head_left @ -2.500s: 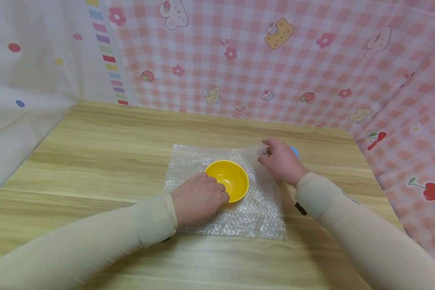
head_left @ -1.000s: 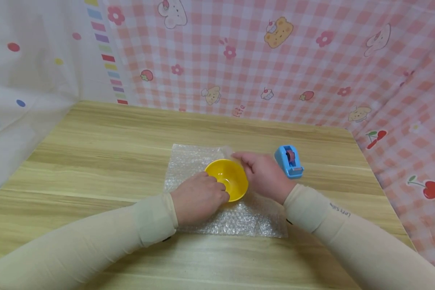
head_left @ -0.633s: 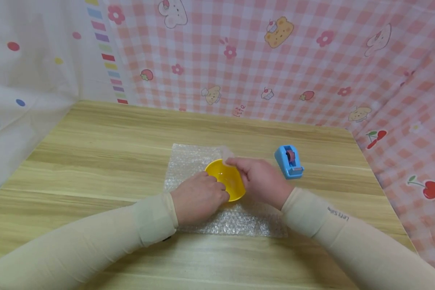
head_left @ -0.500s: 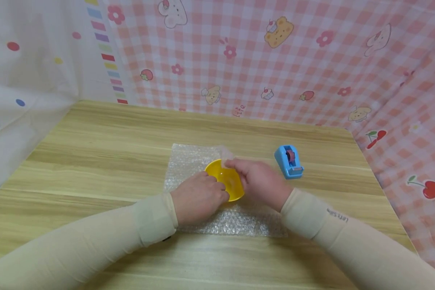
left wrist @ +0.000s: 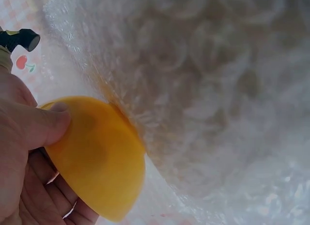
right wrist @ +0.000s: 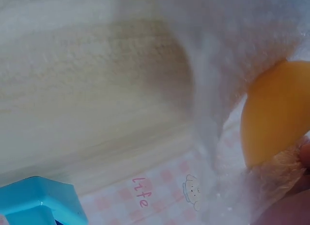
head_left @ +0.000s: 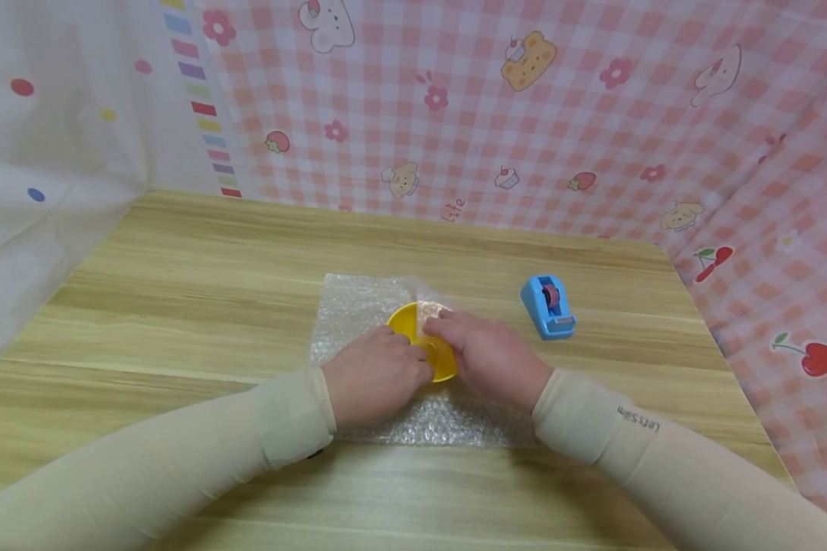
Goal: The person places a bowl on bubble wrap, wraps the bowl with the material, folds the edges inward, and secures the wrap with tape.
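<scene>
Bowl (head_left: 441, 359) in view, I saw the left hand (head_left: 377, 375), fingers clamped on its rim, and the right hand (head_left: 494, 356) pinching wrap (head_left: 358, 297) over its right side (dispenser (head_left: 548, 309) farther right).

- My right hand (head_left: 499, 363) has moved from nearer the right edge of the tabletop (head_left: 179, 268) to the rim of the yellow bowl (head_left: 401, 321).
- The bubble wrap (head_left: 441, 425) it grips, earlier raised beside the bowl, now laps over that rim.
- The blue tape dispenser (head_left: 546, 314), first mostly hidden by my hand, shows whole.
</scene>
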The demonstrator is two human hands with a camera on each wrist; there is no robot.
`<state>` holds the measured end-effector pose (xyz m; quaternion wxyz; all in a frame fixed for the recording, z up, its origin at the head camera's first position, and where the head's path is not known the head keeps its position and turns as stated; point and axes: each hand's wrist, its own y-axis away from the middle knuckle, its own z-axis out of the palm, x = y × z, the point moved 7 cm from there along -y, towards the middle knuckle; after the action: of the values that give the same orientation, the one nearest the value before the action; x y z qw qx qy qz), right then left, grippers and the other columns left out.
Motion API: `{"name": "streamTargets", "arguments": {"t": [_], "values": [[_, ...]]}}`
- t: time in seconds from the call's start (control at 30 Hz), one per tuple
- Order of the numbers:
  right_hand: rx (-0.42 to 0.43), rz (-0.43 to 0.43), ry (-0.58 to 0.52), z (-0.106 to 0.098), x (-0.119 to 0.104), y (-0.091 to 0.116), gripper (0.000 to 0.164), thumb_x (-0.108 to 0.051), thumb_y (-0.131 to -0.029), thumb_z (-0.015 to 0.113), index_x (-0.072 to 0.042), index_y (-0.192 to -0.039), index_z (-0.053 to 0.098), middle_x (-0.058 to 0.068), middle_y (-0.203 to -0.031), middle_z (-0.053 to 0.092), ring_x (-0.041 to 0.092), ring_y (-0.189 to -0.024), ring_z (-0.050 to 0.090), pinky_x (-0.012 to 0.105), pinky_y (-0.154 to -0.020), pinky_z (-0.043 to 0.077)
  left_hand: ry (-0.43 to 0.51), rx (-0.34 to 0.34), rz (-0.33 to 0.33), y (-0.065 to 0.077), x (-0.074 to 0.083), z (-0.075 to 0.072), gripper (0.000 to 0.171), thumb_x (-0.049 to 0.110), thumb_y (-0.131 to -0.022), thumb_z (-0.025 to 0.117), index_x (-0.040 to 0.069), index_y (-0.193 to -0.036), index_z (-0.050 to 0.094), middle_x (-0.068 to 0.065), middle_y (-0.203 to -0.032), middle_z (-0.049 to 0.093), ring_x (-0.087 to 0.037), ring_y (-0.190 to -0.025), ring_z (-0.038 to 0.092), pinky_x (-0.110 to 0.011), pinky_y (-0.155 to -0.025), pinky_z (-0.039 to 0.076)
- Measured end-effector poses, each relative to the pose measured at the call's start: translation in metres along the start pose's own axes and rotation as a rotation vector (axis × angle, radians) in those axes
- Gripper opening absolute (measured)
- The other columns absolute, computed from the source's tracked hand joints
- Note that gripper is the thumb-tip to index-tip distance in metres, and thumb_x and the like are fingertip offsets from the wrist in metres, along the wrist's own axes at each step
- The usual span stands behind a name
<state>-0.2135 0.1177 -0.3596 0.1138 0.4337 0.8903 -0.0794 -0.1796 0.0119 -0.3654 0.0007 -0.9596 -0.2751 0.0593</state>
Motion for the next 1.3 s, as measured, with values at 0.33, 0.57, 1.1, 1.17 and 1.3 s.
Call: {"name": "streamTargets", "arguments": {"t": [0.33, 0.57, 1.1, 1.17, 1.3], "values": [[-0.023, -0.040, 0.042, 0.010, -0.003, 0.004, 0.052, 0.006, -0.093, 0.070, -0.007, -0.142, 0.063, 0.011, -0.148, 0.064, 0.038, -0.144, 0.054, 0.054, -0.121, 0.042, 0.018, 0.002, -0.004, 0.001, -0.001, 0.001, 0.008, 0.017, -0.101, 0.067, 0.019, -0.103, 0.074, 0.003, -0.104, 0.077, -0.018, -0.089, 0.069, -0.038, -0.084, 0.056], [-0.041, -0.022, 0.017, 0.016, 0.000, 0.006, 0.043, -0.017, -0.107, 0.054, -0.005, -0.149, 0.057, 0.014, -0.156, 0.056, 0.036, -0.151, 0.046, 0.052, -0.129, 0.031, 0.026, 0.007, -0.003, 0.003, -0.002, -0.002, 0.007, 0.014, -0.099, 0.067, 0.017, -0.101, 0.074, 0.003, -0.098, 0.075, -0.019, -0.086, 0.067, -0.039, -0.086, 0.057], [-0.080, -0.021, 0.040, 0.020, 0.003, 0.007, 0.049, -0.032, -0.111, 0.047, -0.009, -0.154, 0.053, 0.009, -0.160, 0.052, 0.033, -0.155, 0.040, 0.050, -0.132, 0.026, 0.231, 0.123, -0.113, 0.009, -0.039, -0.017, 0.033, 0.041, -0.101, 0.066, 0.012, -0.113, 0.076, -0.001, -0.110, 0.075, -0.022, -0.104, 0.069, -0.043, -0.103, 0.055], [-0.087, -0.018, 0.044, 0.020, 0.003, 0.006, 0.049, -0.034, -0.111, 0.047, -0.010, -0.153, 0.054, 0.008, -0.159, 0.053, 0.033, -0.155, 0.040, 0.050, -0.132, 0.026, 0.222, 0.137, -0.134, 0.011, -0.045, -0.019, 0.036, 0.041, -0.101, 0.067, 0.010, -0.117, 0.075, -0.003, -0.116, 0.074, -0.024, -0.111, 0.069, -0.044, -0.108, 0.053], [-0.102, -0.007, 0.045, 0.021, 0.003, 0.005, 0.051, -0.037, -0.111, 0.045, -0.009, -0.153, 0.054, 0.008, -0.159, 0.054, 0.033, -0.156, 0.040, 0.050, -0.132, 0.025, 0.202, 0.140, -0.187, 0.014, -0.060, -0.020, 0.044, 0.042, -0.101, 0.069, 0.006, -0.127, 0.072, -0.009, -0.129, 0.072, -0.029, -0.123, 0.066, -0.049, -0.114, 0.049]]}}
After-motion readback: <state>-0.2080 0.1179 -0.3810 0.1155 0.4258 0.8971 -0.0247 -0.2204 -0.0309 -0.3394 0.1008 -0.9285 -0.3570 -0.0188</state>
